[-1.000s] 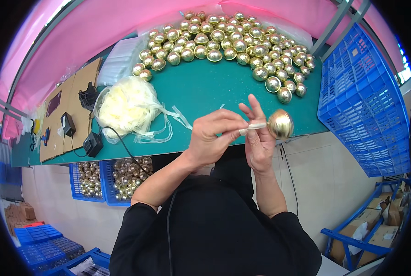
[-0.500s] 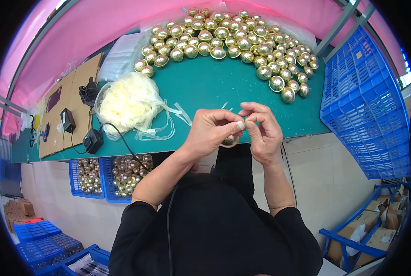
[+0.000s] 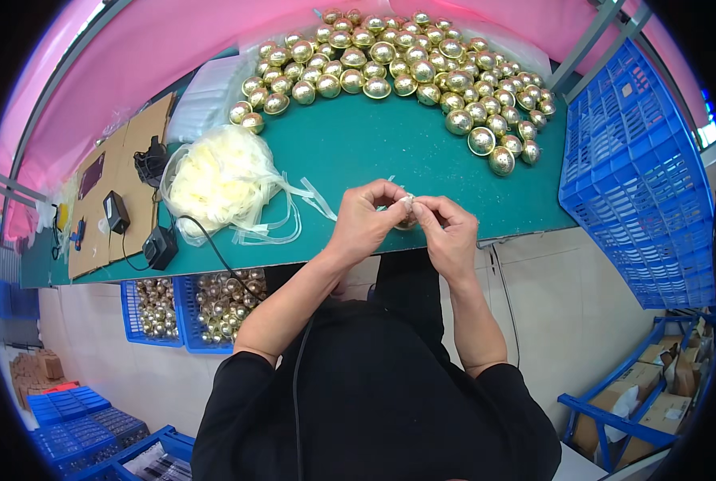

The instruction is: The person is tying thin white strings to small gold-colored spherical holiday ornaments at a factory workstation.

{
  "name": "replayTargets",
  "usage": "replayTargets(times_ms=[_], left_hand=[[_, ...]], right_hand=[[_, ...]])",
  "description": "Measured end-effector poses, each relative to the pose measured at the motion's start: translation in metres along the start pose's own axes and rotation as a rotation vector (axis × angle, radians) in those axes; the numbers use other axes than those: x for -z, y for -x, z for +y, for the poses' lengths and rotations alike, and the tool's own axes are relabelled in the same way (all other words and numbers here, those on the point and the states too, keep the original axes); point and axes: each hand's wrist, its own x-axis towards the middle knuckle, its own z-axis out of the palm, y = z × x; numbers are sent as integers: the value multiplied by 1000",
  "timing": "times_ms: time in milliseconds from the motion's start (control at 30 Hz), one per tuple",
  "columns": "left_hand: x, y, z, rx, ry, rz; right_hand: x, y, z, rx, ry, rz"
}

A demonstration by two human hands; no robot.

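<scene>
Both my hands meet over the near edge of the green table. A shiny gold ball ornament (image 3: 407,224) sits between them, mostly hidden by fingers. My left hand (image 3: 366,222) is closed, thumb and forefinger pinched at the top of the ball. Touching those fingertips, my right hand (image 3: 452,239) is also closed in a pinch at the same spot. Whatever the right fingers grip there is too small to make out. A pale wrap shows on my left thumb's tip. Left of the hands lies a clear bag of cream-coloured ribbon (image 3: 221,184), loose strips trailing toward them.
Many gold balls (image 3: 382,52) cover the far side of the green table (image 3: 350,144). Tall blue crates (image 3: 638,184) stand at right. Cardboard (image 3: 125,192) with black adapters (image 3: 161,247) lies at left. Below the table, blue baskets (image 3: 156,337) hold more balls.
My right hand has lowered slightly and moved left, its raised fingers curling in against the left fingertips. The ball has risen a little and is now more covered by the fingers.
</scene>
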Motion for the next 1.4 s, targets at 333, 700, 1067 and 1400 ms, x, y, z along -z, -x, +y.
replayTargets(times_ms=[333,700,1067,1400], left_hand=[[3,-8,-31,-19,256,-78],[1,-5,-30,62,262,-11],[-3,-4,-26,91,264,64],[-2,6,-22,143,201,6]], right_hand=[[-12,3,34,-211,-288,60],[-20,3,33,-62,-257,118],[-9,-3,31,69,38,104],[-2,-7,30,75,-100,76]])
